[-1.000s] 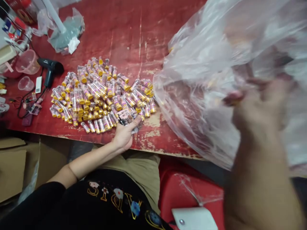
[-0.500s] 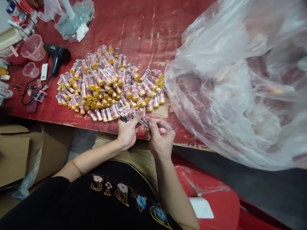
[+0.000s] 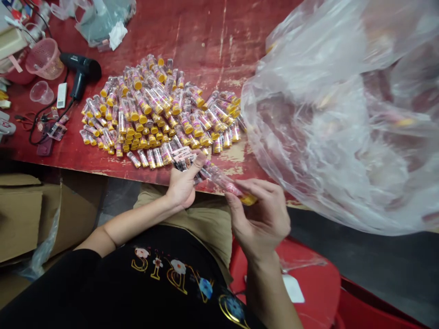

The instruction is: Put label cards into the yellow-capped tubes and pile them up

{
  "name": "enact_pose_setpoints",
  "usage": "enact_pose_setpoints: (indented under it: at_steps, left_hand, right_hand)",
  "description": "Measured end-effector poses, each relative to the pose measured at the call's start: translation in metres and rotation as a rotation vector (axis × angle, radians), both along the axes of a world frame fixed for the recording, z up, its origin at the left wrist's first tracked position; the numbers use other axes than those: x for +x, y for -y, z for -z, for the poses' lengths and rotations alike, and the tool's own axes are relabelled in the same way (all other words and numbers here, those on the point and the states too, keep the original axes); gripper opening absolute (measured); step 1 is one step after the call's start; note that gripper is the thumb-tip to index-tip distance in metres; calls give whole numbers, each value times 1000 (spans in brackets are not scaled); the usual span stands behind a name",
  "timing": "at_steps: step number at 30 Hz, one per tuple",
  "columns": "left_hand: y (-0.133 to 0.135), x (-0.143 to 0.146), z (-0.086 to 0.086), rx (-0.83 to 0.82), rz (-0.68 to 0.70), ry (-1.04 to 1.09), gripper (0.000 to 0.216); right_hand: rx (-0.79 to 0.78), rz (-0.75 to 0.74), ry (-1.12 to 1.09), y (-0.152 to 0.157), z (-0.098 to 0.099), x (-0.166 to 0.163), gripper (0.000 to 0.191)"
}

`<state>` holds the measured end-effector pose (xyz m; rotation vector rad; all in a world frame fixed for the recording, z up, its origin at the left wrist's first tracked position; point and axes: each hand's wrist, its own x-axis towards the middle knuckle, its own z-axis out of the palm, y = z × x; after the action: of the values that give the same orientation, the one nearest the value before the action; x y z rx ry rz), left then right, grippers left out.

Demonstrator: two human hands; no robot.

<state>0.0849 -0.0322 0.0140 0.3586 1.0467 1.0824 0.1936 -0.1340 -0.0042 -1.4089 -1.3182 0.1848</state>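
Head view: the grip of the right hand (image 3: 262, 217) is pinched, thumb and fingers round the yellow end of a see-through tube (image 3: 222, 178). The grip of the left hand (image 3: 183, 185) is closed on what look like small printed cards (image 3: 185, 157), thumb on top. The tube's other end is by the left hand; I can't tell if they touch. It's best to pinch softly and keep the cards neat. A big pile of tubes (image 3: 147, 109) lies on the red bench (image 3: 206, 27), beside a big plastic bag (image 3: 318, 119).

Pretty beat-up red table (image 3: 192, 27), paint scuffed near the edge, plus a red seat (image 3: 322, 283) and dark grey floor (image 3: 387, 256).
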Motion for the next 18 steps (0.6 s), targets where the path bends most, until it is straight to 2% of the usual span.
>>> enact_pose_setpoints:
  at_steps: [4, 7, 10, 14, 18]
  left_hand:
    - [4, 1, -3, -17, -12, -7, 64]
    - [8, 1, -5, -42, 23, 2, 67]
    - [12, -1, -8, -8, 54, 33, 65]
    - [16, -4, -12, 18, 131, 92, 69]
    - [21, -5, -14, -3, 194, 84, 72]
  right_hand:
    - [46, -5, 101, 0, -3, 2, 62]
    - [2, 30, 127, 3, -5, 4, 63]
    - [-67, -56, 126, 7, -7, 4, 64]
    - [-11, -24, 27, 14, -7, 1, 61]
    - [-91, -131, -129, 14, -4, -2, 54]
